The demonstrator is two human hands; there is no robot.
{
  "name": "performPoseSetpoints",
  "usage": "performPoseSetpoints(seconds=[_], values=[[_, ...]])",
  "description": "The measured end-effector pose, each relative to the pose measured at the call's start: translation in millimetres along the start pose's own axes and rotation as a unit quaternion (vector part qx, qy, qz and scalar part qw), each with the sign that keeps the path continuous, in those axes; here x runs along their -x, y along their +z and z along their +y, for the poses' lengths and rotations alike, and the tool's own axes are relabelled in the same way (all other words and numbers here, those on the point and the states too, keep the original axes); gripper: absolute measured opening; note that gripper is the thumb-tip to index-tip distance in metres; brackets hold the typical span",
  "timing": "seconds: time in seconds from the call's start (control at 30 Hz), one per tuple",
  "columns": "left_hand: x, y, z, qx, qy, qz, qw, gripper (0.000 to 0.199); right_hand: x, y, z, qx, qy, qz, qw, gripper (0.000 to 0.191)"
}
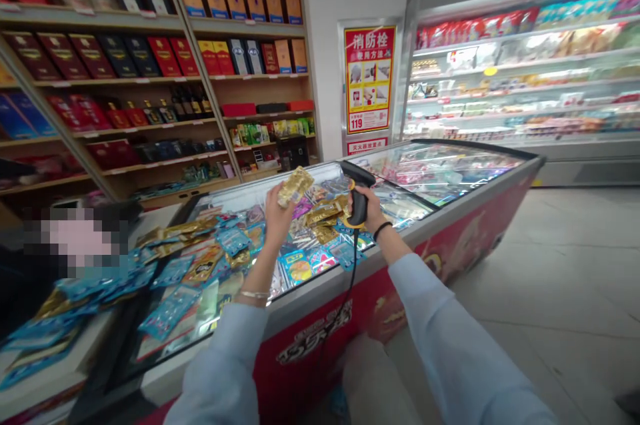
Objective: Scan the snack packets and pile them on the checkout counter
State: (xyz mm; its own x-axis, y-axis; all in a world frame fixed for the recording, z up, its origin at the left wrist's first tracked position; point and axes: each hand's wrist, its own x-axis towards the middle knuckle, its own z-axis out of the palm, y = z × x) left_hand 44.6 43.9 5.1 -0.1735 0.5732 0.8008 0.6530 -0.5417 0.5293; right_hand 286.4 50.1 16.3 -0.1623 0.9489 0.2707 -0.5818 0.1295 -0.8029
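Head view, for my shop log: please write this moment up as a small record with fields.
Place: shop aisle beside a red chest freezer
Left hand: holds a gold foil packet
Right hand: grips a corded handheld barcode scanner
Around the hands: blue foil packets and more gold ones heaped on the freezer
Behind: wooden shelves of boxed goods; a red fire hydrant instruction poster
Right: lit refrigerated display case

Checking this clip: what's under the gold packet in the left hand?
Below the gold packet lie loose blue and gold packets across the freezer; the pile hides what's beneath.
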Motion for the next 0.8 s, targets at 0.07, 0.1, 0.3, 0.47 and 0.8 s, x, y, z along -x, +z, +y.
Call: performPoseSetpoints(seconds=[0.07, 0.1, 0.3, 0.47, 0.8], values=[[13, 33.5, 5, -0.006, 0.016, -0.044, 0.999, 0.050, -1, -28, -5, 0.004, -0.006, 0.040, 0.999, 0.023], [21, 48.3, 5, -0.011, 0.022, -0.068, 0.997, 0.050, -1, -41, -5, 0.004, -0.008, 0.056, 0.998, 0.024], [56, 91.6, -21, -0.086, 0.020, -0.194, 0.977, 0.040, -3, -87, 15, -0.020, -0.022, 0.103, 0.994, 0.024], [60, 89.2, -41, -0.121, 0.008, -0.223, 0.967, 0.038, -1, -97, 29, -0.018, 0.006, 0.111, 0.994, 0.027], [58, 89.9, -34, -0.085, 0.008, -0.232, 0.969, 0.042, -2, -101, 31, -0.038, 0.030, 0.110, 0.993, 0.023]])
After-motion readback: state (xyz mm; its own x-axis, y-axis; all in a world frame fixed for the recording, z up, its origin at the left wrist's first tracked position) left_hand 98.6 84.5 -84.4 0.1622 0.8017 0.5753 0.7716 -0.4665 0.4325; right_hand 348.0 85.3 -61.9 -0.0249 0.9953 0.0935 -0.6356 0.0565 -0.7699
